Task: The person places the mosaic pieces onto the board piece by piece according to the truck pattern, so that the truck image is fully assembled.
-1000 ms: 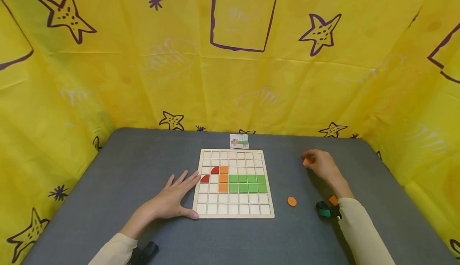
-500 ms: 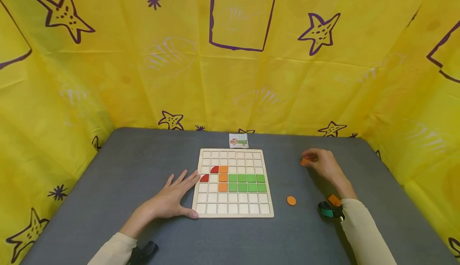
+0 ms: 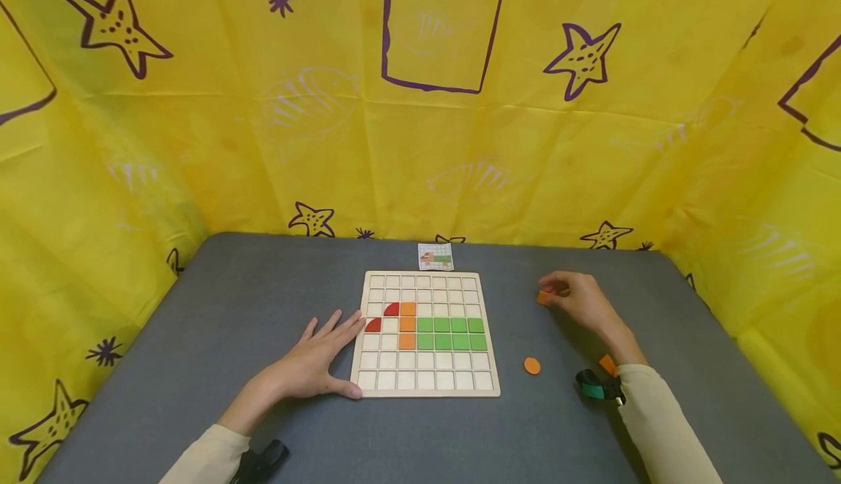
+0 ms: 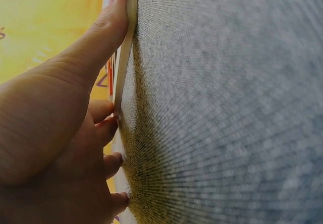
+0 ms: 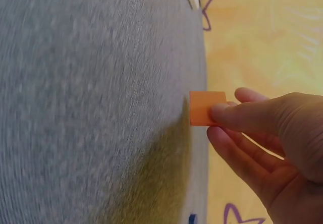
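My right hand pinches an orange square tile between thumb and fingers, to the right of the board in the head view. Fingers spread, my left hand rests at the left edge of the wooden grid board. Its thumb touches the near left corner of the board, as the left wrist view also shows. In the grid lie two red quarter-round tiles, a column of orange square tiles and two rows of green square tiles.
Behind the board lies a small picture card. An orange round tile lies right of the board. Another orange piece sits beside my right wrist, partly covered. The grey table meets a yellow patterned cloth at the back.
My right hand has moved a little to the left toward the board, carrying the orange square tile. The left hand and the board have stayed in place.
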Motion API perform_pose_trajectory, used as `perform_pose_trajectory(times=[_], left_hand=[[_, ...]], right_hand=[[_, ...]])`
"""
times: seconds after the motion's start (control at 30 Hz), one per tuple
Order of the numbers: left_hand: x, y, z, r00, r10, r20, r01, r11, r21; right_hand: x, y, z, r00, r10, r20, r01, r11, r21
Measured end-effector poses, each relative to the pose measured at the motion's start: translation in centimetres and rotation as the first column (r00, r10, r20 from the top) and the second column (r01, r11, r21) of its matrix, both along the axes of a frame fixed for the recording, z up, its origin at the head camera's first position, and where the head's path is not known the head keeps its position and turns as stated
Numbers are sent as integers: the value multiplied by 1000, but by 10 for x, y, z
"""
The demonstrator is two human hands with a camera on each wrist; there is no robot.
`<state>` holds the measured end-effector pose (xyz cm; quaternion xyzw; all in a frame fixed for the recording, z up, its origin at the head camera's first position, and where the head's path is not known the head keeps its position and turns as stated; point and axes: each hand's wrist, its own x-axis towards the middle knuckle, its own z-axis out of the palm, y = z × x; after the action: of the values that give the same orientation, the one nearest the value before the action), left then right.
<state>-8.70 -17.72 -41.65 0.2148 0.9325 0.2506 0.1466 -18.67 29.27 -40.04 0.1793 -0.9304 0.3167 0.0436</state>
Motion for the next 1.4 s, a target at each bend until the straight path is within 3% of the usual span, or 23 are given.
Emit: perform_pose_trajectory(times=[0.53, 1.4], left_hand=[[0, -1, 2, 1000, -19, -18, 20, 1000, 21], [1, -1, 6, 999, -29, 15, 29, 999, 13]], right_hand=[[4, -38, 11, 998, 60, -3, -60, 998, -27], [6, -112, 16, 978, 208, 1, -207, 977, -53]])
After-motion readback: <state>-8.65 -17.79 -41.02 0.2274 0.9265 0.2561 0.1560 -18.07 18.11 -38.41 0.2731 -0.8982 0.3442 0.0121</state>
